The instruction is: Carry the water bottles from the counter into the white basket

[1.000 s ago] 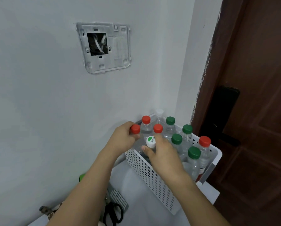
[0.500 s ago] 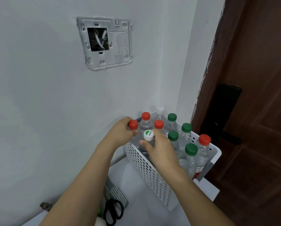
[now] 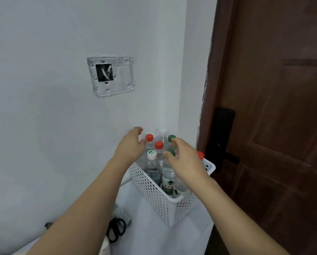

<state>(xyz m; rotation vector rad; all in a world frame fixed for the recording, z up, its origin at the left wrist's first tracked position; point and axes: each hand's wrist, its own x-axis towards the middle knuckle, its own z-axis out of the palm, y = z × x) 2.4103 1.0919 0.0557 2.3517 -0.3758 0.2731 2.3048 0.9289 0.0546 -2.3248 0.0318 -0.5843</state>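
Observation:
The white perforated basket (image 3: pixel 155 192) stands on the white counter (image 3: pixel 154 234) in the corner by the wall. Several clear water bottles stand upright in it, with red caps (image 3: pixel 149 137), green caps (image 3: pixel 171 138) and one white-and-green cap (image 3: pixel 152 154). My left hand (image 3: pixel 131 147) hovers at the basket's left rim beside a red-capped bottle, fingers apart and holding nothing. My right hand (image 3: pixel 184 159) floats over the bottles on the right, fingers spread and empty, and hides some caps.
Black-handled scissors (image 3: pixel 116 230) and a small perforated grey object (image 3: pixel 121 215) lie on the counter left of the basket. A brown door (image 3: pixel 282 126) with a black lock handle (image 3: pixel 223 142) stands close on the right. A bare switch plate (image 3: pixel 110 75) is on the wall.
Both hands have let go of the bottle caps they held and opened, lifting slightly apart. The white-capped and red-capped bottles now stand in the basket.

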